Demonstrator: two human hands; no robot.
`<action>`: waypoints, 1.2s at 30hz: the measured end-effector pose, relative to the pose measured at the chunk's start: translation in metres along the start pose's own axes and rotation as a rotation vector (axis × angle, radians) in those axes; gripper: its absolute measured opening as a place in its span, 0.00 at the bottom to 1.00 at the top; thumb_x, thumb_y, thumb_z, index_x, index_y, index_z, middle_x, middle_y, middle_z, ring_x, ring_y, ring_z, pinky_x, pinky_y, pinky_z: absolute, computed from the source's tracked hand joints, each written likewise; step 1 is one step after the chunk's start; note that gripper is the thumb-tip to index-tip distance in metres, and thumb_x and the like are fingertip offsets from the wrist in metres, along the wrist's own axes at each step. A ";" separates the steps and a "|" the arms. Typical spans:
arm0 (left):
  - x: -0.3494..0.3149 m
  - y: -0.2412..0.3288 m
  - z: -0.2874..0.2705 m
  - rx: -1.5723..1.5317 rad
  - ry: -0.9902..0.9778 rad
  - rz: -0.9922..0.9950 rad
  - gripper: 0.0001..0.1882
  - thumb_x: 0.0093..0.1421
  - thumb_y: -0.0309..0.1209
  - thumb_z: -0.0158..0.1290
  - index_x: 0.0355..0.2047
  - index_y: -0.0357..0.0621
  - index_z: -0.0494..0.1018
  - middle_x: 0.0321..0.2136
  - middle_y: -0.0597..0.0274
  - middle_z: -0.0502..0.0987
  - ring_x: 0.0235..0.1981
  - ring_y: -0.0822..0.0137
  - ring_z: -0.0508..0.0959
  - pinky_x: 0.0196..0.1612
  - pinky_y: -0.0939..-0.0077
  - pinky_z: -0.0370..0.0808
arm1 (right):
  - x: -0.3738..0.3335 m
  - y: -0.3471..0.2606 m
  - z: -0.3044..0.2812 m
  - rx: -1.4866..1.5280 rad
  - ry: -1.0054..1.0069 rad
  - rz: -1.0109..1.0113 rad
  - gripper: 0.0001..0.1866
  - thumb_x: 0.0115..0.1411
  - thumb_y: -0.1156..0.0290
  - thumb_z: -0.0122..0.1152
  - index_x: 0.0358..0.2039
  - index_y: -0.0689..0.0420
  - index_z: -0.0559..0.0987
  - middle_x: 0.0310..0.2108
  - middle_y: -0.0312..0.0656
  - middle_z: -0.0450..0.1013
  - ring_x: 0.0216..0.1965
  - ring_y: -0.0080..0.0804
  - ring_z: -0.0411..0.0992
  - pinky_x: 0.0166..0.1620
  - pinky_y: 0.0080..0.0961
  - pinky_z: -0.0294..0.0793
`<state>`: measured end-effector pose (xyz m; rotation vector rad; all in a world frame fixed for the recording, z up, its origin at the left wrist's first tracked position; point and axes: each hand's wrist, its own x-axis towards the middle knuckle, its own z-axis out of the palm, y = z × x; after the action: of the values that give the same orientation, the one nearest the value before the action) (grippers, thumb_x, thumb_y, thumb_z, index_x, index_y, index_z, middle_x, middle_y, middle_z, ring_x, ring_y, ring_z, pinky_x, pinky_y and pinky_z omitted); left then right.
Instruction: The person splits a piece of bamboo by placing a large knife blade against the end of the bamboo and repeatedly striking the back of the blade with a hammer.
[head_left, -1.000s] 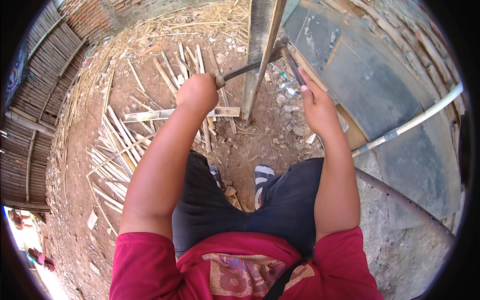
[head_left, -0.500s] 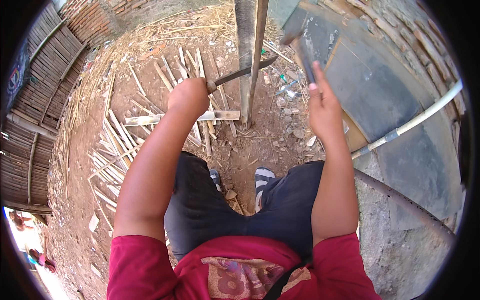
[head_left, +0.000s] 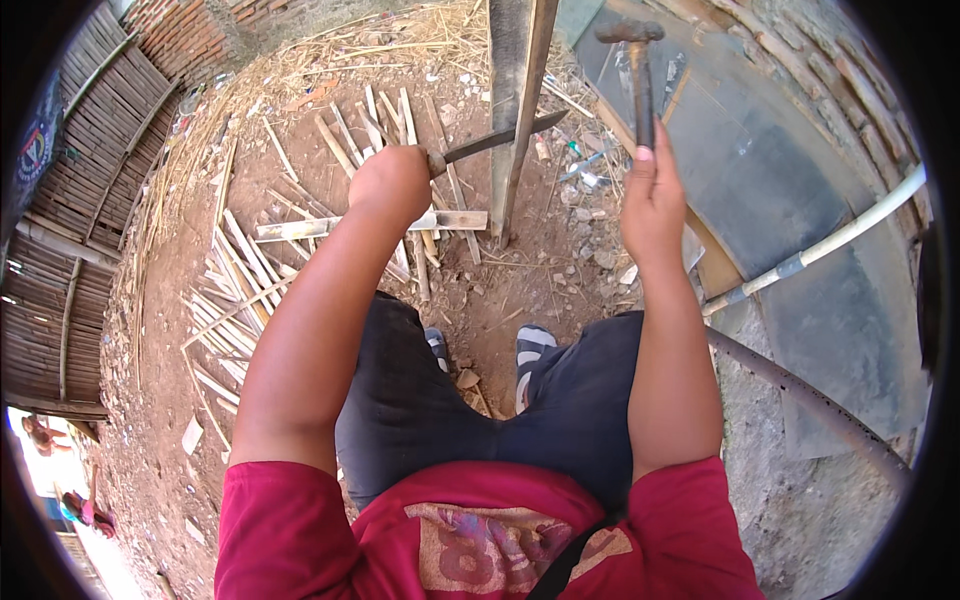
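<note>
My left hand (head_left: 392, 185) is closed round the handle of a machete (head_left: 485, 146). Its dark blade runs up and to the right, crossing a tall upright piece of wood or bamboo (head_left: 503, 92). Whether the edge is sunk into that piece, I cannot tell. The upright has a broad face and a narrower right side; its foot meets the ground near a flat, pale strip (head_left: 458, 220). Off to the right, my right hand (head_left: 655, 210) grips a hammer (head_left: 642, 85) with its head up, higher than the blade and apart from it.
Many split bamboo strips (head_left: 240, 262) lie scattered on the dirt at the left. Dark flat sheets (head_left: 770, 190) rest at the right, with a white pipe (head_left: 850, 235) and a rusty pipe (head_left: 800, 388) across them. A woven bamboo wall (head_left: 60, 300) stands far left; people (head_left: 85, 510) are beyond it.
The hammer has gone from a blurred leftward tilt to nearly upright, its head now sharp and further right. The machete and the upright appear slightly further right in the view.
</note>
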<state>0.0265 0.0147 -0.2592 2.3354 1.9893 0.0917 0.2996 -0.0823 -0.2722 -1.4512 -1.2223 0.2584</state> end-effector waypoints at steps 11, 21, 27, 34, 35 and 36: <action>0.001 -0.002 0.006 0.028 -0.062 -0.032 0.13 0.63 0.29 0.51 0.46 0.46 0.80 0.42 0.47 0.83 0.45 0.48 0.83 0.48 0.55 0.80 | 0.000 -0.001 0.008 0.004 -0.039 0.053 0.24 0.76 0.57 0.44 0.65 0.55 0.71 0.38 0.53 0.80 0.35 0.35 0.77 0.46 0.32 0.75; 0.002 -0.005 0.020 0.048 -0.068 -0.008 0.13 0.64 0.32 0.52 0.47 0.47 0.79 0.41 0.48 0.83 0.44 0.49 0.84 0.47 0.54 0.80 | -0.002 0.016 0.014 -0.157 -0.144 0.086 0.22 0.74 0.57 0.45 0.62 0.55 0.73 0.40 0.60 0.79 0.43 0.55 0.79 0.49 0.43 0.75; 0.006 0.006 0.014 0.058 -0.083 -0.003 0.13 0.65 0.33 0.51 0.47 0.46 0.79 0.41 0.48 0.83 0.44 0.48 0.84 0.46 0.54 0.81 | -0.008 0.066 0.025 -0.479 -0.293 0.033 0.23 0.73 0.55 0.48 0.59 0.57 0.74 0.34 0.58 0.79 0.38 0.59 0.79 0.42 0.46 0.75; 0.008 -0.006 0.030 -0.027 -0.073 -0.042 0.12 0.65 0.33 0.52 0.46 0.46 0.79 0.42 0.47 0.83 0.45 0.48 0.83 0.48 0.55 0.80 | -0.001 0.011 0.012 -0.175 -0.109 0.097 0.22 0.72 0.55 0.49 0.55 0.58 0.75 0.31 0.60 0.78 0.35 0.58 0.79 0.40 0.45 0.75; 0.008 -0.005 0.026 -0.021 -0.080 -0.054 0.12 0.65 0.33 0.52 0.46 0.46 0.79 0.42 0.47 0.83 0.45 0.48 0.83 0.48 0.55 0.80 | 0.000 0.009 0.010 -0.141 -0.082 0.094 0.22 0.72 0.55 0.49 0.55 0.58 0.76 0.30 0.60 0.78 0.35 0.58 0.79 0.40 0.45 0.75; 0.008 -0.004 0.023 -0.016 -0.087 -0.066 0.12 0.65 0.33 0.52 0.46 0.46 0.79 0.42 0.47 0.83 0.45 0.48 0.83 0.48 0.55 0.80 | -0.001 0.022 0.016 -0.177 -0.027 -0.012 0.21 0.72 0.55 0.49 0.53 0.58 0.76 0.31 0.59 0.78 0.35 0.58 0.79 0.41 0.47 0.75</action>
<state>0.0260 0.0227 -0.2823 2.2213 2.0149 0.0023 0.2988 -0.0687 -0.2957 -1.5968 -1.3017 0.1656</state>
